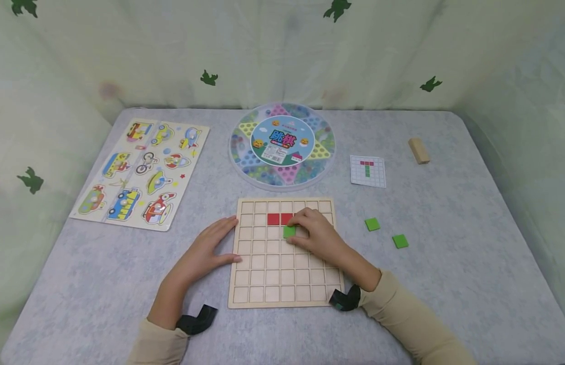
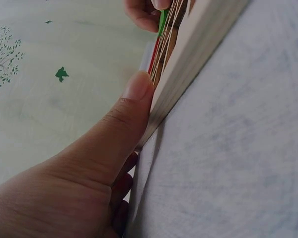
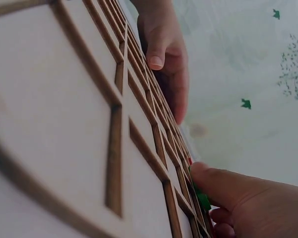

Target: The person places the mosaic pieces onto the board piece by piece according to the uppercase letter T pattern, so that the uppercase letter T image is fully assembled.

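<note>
A wooden grid board [image 1: 258,278] lies on the table in front of the person. Two red square tiles [image 1: 273,219] show in its second row; the hand partly covers the right one. My right hand [image 1: 319,234] pinches a green square tile [image 1: 289,232] between thumb and fingers, just below the red tiles. In the right wrist view the green tile [image 3: 202,199] is right at the board's grid. At the board's left edge, my left hand [image 1: 204,253] rests with thumb and fingers extended, the thumb against the rim in the left wrist view.
Two loose green tiles [image 1: 372,224] lie right of the board. Behind them are a pattern card [image 1: 375,175] with a red and green T and a wooden block [image 1: 419,151]. A round Chinese checkers box [image 1: 282,177] stands behind the board, a vehicle puzzle [image 1: 136,203] at left.
</note>
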Available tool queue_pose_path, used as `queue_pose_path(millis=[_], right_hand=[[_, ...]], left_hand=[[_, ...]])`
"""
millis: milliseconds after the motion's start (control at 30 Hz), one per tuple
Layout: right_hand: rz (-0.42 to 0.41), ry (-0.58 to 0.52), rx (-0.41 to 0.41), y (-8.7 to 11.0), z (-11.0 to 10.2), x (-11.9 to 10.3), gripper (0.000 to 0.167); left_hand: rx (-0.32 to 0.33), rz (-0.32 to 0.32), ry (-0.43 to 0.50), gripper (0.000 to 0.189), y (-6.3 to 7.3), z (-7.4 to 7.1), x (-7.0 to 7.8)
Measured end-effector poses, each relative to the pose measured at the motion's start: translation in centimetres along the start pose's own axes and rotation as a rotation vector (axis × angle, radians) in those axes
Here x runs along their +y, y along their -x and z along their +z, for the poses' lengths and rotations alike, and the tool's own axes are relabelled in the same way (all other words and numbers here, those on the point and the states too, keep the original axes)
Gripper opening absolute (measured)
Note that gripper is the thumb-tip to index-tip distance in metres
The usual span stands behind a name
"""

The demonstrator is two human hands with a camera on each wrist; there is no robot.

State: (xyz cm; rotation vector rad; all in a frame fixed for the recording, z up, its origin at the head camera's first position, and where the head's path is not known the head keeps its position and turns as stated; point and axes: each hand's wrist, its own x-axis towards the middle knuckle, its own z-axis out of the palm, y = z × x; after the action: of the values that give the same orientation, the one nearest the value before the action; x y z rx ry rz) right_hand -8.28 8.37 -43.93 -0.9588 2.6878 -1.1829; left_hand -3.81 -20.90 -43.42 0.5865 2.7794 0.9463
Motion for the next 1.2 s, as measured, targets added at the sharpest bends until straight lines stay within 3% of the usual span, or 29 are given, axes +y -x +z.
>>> queue_pose_path(millis=[500,800,900,1067,1200], right_hand=[[0.025,0.002,-0.039,0.0,-0.2,-0.4,0.022],[0.065,-0.109,-0.197,0.8,-3.8,-0.9,0.050],[0.031,-0.090,-0.153,1.7,-5.4,-0.7,0.053],[-0.073,-0.006,0.036,3.9,-8.0,0.4,0.058],[-0.070,0.058,0.150,5.8,-9.6,1.7,0.062]], left_hand=[[0.007,-0.002,0.015,0.086,0.1,-0.1,0.0],[0.003,-0.011,0.020,0.087,0.1,0.0,0.0],[0.002,-0.010,0.021,0.087,0.1,0.0,0.0],[0.000,-0.011,0.021,0.087,0.1,0.0,0.0],[-0.002,-0.016,0.020,0.088,0.1,0.0,0.0]])
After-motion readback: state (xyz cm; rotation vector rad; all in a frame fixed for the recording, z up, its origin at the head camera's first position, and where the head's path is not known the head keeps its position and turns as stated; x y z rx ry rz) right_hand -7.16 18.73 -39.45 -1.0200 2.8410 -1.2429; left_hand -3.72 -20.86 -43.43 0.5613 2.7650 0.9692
